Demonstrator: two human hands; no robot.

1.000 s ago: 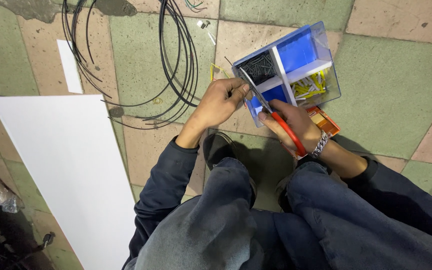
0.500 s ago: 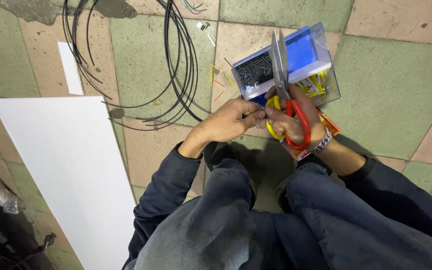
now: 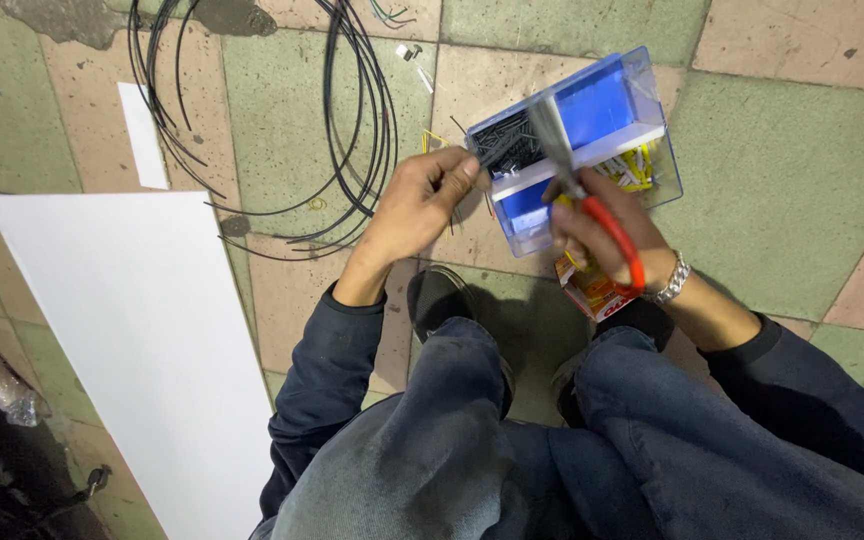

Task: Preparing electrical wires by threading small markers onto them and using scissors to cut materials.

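My left hand (image 3: 414, 205) pinches a thin black wire (image 3: 497, 152) between thumb and fingers, just left of a clear plastic compartment box (image 3: 607, 100) with blue insides. My right hand (image 3: 612, 240) grips red-handled pliers (image 3: 557, 150); their grey jaws point up and left over the box, close to the wire's end. The box holds dark screws in its left cell and yellow plugs (image 3: 637, 165) in its right one. A metal watch (image 3: 672, 282) sits on my right wrist. I am squatting, with my knees in dark trousers at the bottom of the view.
A coil of black cable (image 3: 357, 130) lies on the tiled floor left of the box. A large white board (image 3: 142, 330) lies at the left, with a narrow white strip (image 3: 142, 135) above it. A small orange carton (image 3: 592, 292) is under my right hand.
The pliers have tipped from pointing straight up to leaning left over the box. My left hand has lifted from beside the right hand toward the box's left edge.
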